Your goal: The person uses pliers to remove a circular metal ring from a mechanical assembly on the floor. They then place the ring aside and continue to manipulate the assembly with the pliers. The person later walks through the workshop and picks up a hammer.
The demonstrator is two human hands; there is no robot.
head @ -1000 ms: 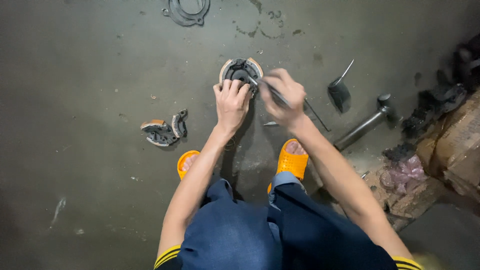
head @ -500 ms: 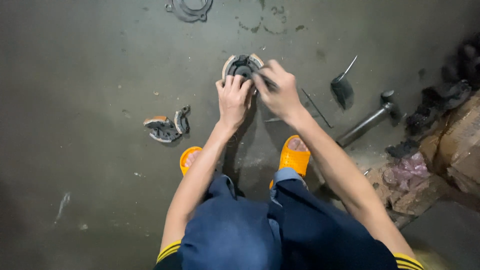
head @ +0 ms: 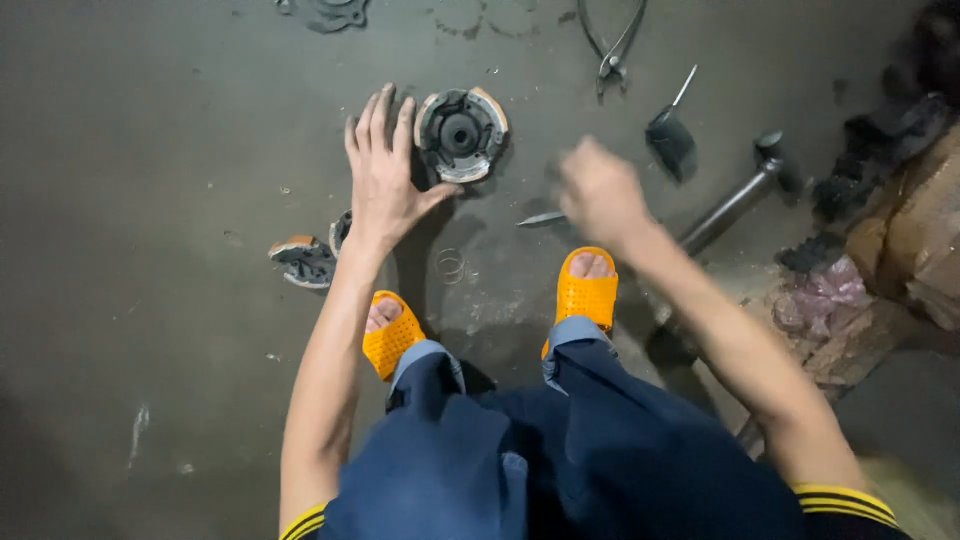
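2 bare hands of mine hang over a dark, stained concrete floor (head: 150, 130), seen from above as I squat. My left hand (head: 385, 170) is spread flat with its fingers released, gripping nothing; its thumb tip reaches the lower left rim of a round clutch assembly (head: 461, 134), a dark metal disc with pale curved shoes at its edge and a hole in the middle. That disc lies flat on the floor, just right of my left hand and above my feet. My right hand (head: 600, 195) is blurred; I cannot tell whether it is clenched or loose. It hovers near a thin pointed metal tool (head: 540, 218) lying just to its left.

Open floor stretches wide to the left and upper left. A broken clutch piece (head: 303, 260) lies beside my left wrist, and a small wire spring (head: 451, 265) sits between my arms. To the right the space is crowded: a small dark scraper (head: 671, 140), a hammer (head: 745, 195), pliers (head: 612, 45) at the top edge, and rubble with cardboard (head: 925, 240) along the right edge. My 2 orange sandals (head: 585, 290) stand below the disc.
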